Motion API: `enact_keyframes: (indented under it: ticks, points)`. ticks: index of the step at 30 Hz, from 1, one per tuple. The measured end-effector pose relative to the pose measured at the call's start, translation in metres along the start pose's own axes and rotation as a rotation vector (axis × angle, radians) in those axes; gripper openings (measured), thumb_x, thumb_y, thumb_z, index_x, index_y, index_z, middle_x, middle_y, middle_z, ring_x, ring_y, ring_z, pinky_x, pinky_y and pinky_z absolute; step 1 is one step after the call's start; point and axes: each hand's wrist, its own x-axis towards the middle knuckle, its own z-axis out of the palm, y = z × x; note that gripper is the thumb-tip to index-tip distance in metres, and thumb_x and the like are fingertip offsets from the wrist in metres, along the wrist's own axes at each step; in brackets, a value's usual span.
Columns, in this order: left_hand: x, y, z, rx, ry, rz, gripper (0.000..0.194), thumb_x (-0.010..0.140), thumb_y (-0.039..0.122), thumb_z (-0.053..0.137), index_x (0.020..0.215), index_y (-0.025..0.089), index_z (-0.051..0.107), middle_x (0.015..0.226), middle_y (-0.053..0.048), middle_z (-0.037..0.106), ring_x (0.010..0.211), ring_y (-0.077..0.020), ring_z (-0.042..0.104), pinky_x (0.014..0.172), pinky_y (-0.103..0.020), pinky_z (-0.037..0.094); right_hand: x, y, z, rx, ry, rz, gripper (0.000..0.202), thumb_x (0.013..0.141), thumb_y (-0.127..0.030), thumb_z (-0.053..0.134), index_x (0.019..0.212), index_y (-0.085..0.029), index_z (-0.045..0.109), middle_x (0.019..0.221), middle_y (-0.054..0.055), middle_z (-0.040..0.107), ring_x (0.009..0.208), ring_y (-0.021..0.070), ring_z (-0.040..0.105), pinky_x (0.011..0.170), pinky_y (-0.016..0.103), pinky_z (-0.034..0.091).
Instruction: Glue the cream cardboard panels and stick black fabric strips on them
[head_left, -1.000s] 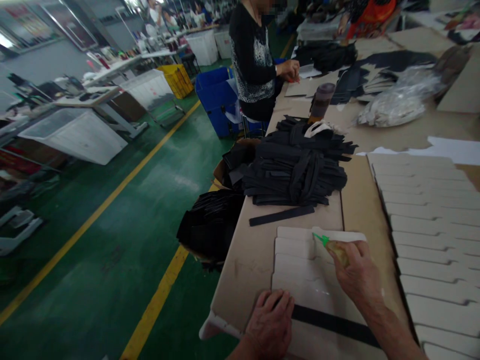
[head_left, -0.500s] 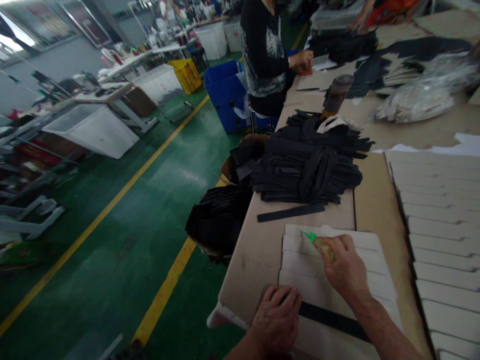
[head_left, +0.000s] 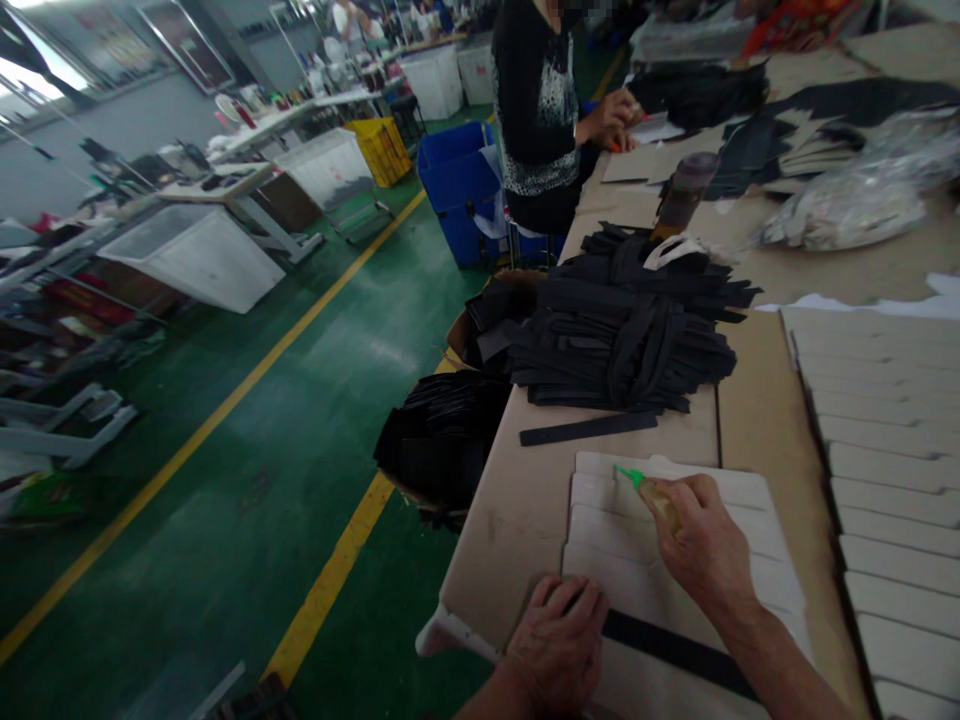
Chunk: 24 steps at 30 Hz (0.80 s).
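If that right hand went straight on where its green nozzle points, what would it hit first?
Probably the loose black strip, just beyond the pale pieces. Depth is unclear, though: if the right hand angles the green nozzle downward, those pieces would come first.

- Dimly lit overall, brightest at the white, slanted window point(head_left: 60, 68), upper left
- Hazily reflecting light off the glossy green floor point(head_left: 330, 400)
- Softly shadowed across the overlapping cream panels point(head_left: 607, 570)
- Nearly detailless in the black sheets point(head_left: 442, 440)
- Blurred in the background, stretched toward the edges
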Motion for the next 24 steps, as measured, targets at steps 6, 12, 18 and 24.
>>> enact_keyframes:
  ticks: [6, 12, 18, 24]
  points:
    - [0.0, 0.0, -0.002, 0.003, -0.011, -0.001, 0.047, 0.098, 0.041, 0.044, 0.141, 0.023, 0.048, 0.143, -0.001, 0.054, 0.124, -0.0211, 0.047, 0.108, -0.039, 0.035, 0.005, -0.028, 0.009, 0.043, -0.094, -0.066, 0.023, 0.09, -0.017, 0.05, 0.108, -0.024, 0.062, 0.102, 0.005, 0.058, 0.087, 0.0186, 0.06, 0.059, 0.025, 0.043]
    - [-0.001, -0.001, 0.0, 0.009, 0.009, 0.017, 0.047, 0.099, 0.041, 0.042, 0.141, 0.022, 0.049, 0.144, -0.001, 0.054, 0.124, -0.0212, 0.047, 0.109, -0.04, 0.033, 0.0, -0.008, 0.0, -0.016, -0.052, -0.025, 0.021, 0.091, -0.02, 0.051, 0.108, -0.024, 0.062, 0.103, 0.004, 0.058, 0.084, 0.0175, 0.06, 0.057, 0.025, 0.041]
    - [0.0, -0.001, -0.001, 0.024, 0.006, 0.012, 0.047, 0.098, 0.04, 0.045, 0.141, 0.022, 0.049, 0.143, -0.001, 0.054, 0.124, -0.0213, 0.046, 0.108, -0.039, 0.035, -0.007, 0.02, -0.012, -0.114, 0.025, 0.015, 0.018, 0.091, -0.025, 0.053, 0.106, -0.024, 0.062, 0.099, 0.004, 0.057, 0.08, 0.0178, 0.06, 0.052, 0.025, 0.039]
    - [0.001, -0.002, 0.001, 0.004, 0.007, 0.015, 0.049, 0.097, 0.042, 0.046, 0.141, 0.022, 0.049, 0.14, -0.001, 0.057, 0.122, -0.0212, 0.048, 0.107, -0.039, 0.036, -0.001, -0.027, 0.01, 0.066, -0.079, -0.053, 0.022, 0.091, -0.018, 0.048, 0.107, -0.024, 0.062, 0.1, 0.005, 0.058, 0.085, 0.0179, 0.06, 0.062, 0.026, 0.045]
